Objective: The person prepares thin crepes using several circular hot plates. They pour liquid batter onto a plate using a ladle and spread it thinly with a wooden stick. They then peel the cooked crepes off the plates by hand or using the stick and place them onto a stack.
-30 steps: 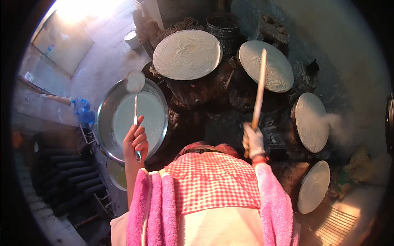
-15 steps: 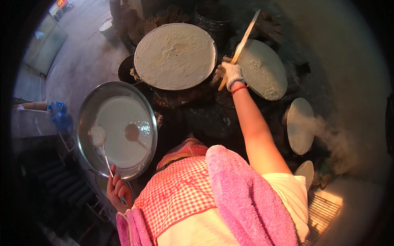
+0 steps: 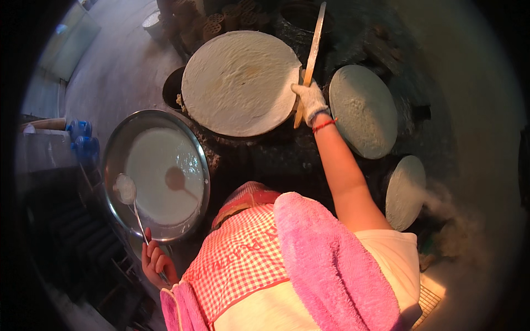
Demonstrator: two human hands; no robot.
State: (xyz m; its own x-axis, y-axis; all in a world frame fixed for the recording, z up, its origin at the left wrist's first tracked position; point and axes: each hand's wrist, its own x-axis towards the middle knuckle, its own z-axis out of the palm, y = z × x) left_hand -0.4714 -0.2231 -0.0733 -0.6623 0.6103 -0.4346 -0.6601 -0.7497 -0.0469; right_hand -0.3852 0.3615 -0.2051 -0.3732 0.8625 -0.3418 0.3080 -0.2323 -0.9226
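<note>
My left hand (image 3: 157, 259) grips a long-handled metal ladle (image 3: 126, 188), its bowl holding white liquid over the left side of a steel basin (image 3: 112, 154) of white batter (image 3: 152, 160). My gloved right hand (image 3: 309, 100) holds a long flat wooden stick (image 3: 314, 47) upright, just beside the right edge of the large top griddle (image 3: 240, 83), which carries a white layer with a faint yellowish patch. A second white-coated round griddle (image 3: 362, 110) sits to the right of that hand.
Another coated griddle (image 3: 404, 194) steams at lower right. Perforated briquettes (image 3: 212, 30) and a dark drum (image 3: 303, 14) are behind, a white bucket (image 3: 153, 23) further left. Blue water jugs (image 3: 84, 143) stand left; a wire rack (image 3: 428, 300) lies at lower right.
My right arm has reached forward and inward with the stick, to the top griddle's edge. My left hand has lowered the ladle down and leftward over the basin. The view has shifted slightly.
</note>
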